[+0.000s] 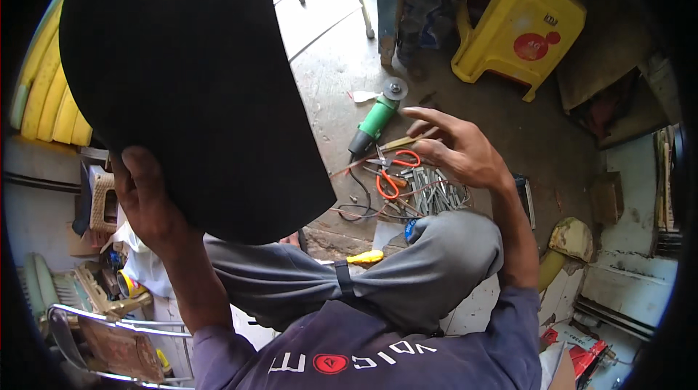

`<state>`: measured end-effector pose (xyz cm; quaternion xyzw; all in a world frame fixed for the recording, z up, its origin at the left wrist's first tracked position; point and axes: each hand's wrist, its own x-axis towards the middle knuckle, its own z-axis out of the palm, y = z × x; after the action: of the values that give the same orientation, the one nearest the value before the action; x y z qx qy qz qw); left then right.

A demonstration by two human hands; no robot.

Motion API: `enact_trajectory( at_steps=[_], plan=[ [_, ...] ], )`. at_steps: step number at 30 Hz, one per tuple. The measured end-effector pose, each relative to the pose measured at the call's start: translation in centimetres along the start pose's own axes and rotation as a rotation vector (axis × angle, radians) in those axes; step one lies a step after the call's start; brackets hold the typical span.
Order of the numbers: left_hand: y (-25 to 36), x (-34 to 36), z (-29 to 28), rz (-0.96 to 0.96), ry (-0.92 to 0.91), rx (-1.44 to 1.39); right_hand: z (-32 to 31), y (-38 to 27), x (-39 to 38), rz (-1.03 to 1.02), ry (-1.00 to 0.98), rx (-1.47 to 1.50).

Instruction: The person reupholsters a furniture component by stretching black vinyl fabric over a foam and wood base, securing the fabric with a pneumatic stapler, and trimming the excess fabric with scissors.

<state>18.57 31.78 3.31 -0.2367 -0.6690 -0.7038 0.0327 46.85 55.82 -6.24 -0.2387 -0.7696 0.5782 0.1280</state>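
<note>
From my remote view, left hand [149,204] grasps the raised black panel [203,99] by its near edge, right hand [462,146] hangs loose-fingered, seemingly empty; on the floor, green grinder [375,119] lies unhandled, metal strips [438,194] remain unsorted.

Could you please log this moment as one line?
Left hand: holding black sheet | right hand: fingers apart, near scissors | floor: green grinder, metal strips, yellow stool

Scissors [384,165] lie before the grinder [374,122] (stool [513,34] farther right).
</note>
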Motion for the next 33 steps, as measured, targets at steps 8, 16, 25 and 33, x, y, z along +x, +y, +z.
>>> enact_trajectory(
  at_steps=[8, 16, 25, 33],
  plan=[
    [-4.9, 9.2, -8.6, -0.174, -0.005, -0.668, 4.9, 7.8, 4.9, 0.175, -0.245, -0.339],
    [-10.8, 12.6, -12.7, -0.459, -0.112, -1.036, 15.9, 26.6, 2.9, 0.577, -0.107, -0.853],
    [-14.8, 9.6, -12.1, -0.523, -0.294, -0.600, 16.5, 27.3, 3.1, 0.310, 0.303, -0.839],
    [-18.5, 4.4, -9.4, 0.529, -0.870, 0.641, 14.6, 27.2, 4.9, 0.369, 0.075, -1.120]
  ],
)
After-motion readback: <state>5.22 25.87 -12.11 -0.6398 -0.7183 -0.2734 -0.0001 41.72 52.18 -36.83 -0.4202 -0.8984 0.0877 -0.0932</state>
